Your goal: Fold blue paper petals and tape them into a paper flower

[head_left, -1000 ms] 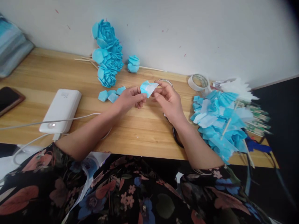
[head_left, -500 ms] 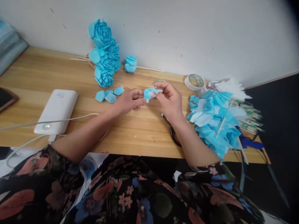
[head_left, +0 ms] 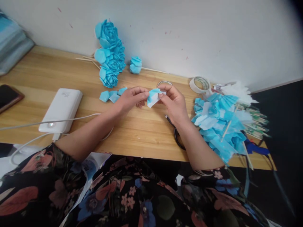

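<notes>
Blue paper piece (head_left: 153, 96), held flat a second ago, now hangs creased between our left hand (head_left: 130, 100) and right hand (head_left: 174, 103), each grip clamped on one edge, just in front of the tape ring (head_left: 164, 83), so we judge the folding under way.

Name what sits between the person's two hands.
A blue paper piece, pinched by the left hand and the right hand, shown in the head view.

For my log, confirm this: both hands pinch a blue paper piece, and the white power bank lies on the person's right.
Wrong side: the head view shows the white power bank on the person's left. The left hand and right hand do pinch the blue paper piece.
</notes>
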The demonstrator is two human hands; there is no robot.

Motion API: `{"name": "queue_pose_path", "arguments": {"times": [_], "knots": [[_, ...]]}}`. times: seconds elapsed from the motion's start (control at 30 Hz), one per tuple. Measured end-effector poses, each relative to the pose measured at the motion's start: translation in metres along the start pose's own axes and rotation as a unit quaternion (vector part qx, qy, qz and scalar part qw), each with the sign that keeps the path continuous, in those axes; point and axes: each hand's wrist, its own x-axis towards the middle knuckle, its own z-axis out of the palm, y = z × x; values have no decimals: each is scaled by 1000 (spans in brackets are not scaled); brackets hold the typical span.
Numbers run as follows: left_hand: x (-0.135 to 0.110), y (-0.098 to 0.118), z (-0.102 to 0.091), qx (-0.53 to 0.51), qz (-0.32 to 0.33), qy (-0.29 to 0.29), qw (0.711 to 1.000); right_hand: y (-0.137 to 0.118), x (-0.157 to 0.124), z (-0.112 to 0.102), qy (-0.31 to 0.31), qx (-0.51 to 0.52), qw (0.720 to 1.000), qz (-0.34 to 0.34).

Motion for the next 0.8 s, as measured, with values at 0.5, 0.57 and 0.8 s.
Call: {"name": "queue_pose_path", "arguments": {"times": [0.5, 0.57, 0.8], "knots": [[-1, 3, -2, 76, 13, 23, 997, -14, -4, 3, -13, -22, 1000, -9], [-1, 2, -3, 80, 13, 18, 997, -15, -4, 5, -4, -52, 998, -40], [1, 0, -2, 50, -1, 7, 999, -23, -9, 6, -3, -177, 973, -146]]}}
